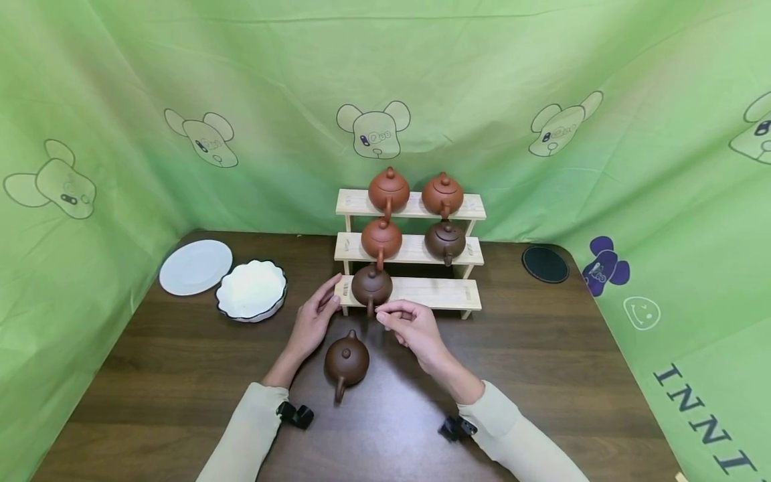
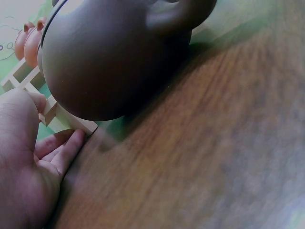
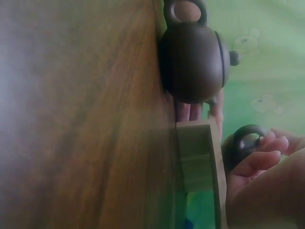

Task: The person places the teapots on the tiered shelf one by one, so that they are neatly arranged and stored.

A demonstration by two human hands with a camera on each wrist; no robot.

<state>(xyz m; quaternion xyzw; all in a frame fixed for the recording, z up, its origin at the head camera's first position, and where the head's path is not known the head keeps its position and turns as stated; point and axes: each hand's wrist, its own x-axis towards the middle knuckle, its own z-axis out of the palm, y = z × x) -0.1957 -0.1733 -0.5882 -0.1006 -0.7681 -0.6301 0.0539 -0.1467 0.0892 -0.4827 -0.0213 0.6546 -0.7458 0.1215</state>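
Note:
My left hand [image 1: 313, 323] is at the left end of the lowest step of the light wooden stand [image 1: 436, 293], fingertips touching its end. A dark brown teapot [image 1: 372, 282] sits on that step, its handle toward me. With thumb and forefinger, my right hand [image 1: 417, 331] pinches at this handle; the right wrist view shows the fingertips overlapping the handle loop [image 3: 250, 130]. Another dark brown teapot [image 1: 347, 361] stands on the table between my forearms, spout toward the stand; it looms large in the left wrist view [image 2: 114, 57].
On the top step are two reddish teapots [image 1: 389, 191] [image 1: 442, 195]. The middle step bears a reddish teapot [image 1: 381, 239] and a dark brown one [image 1: 445, 241]. A white plate [image 1: 195, 268] and a scalloped dish [image 1: 251, 290] lie left; a black coaster [image 1: 545, 264] lies right.

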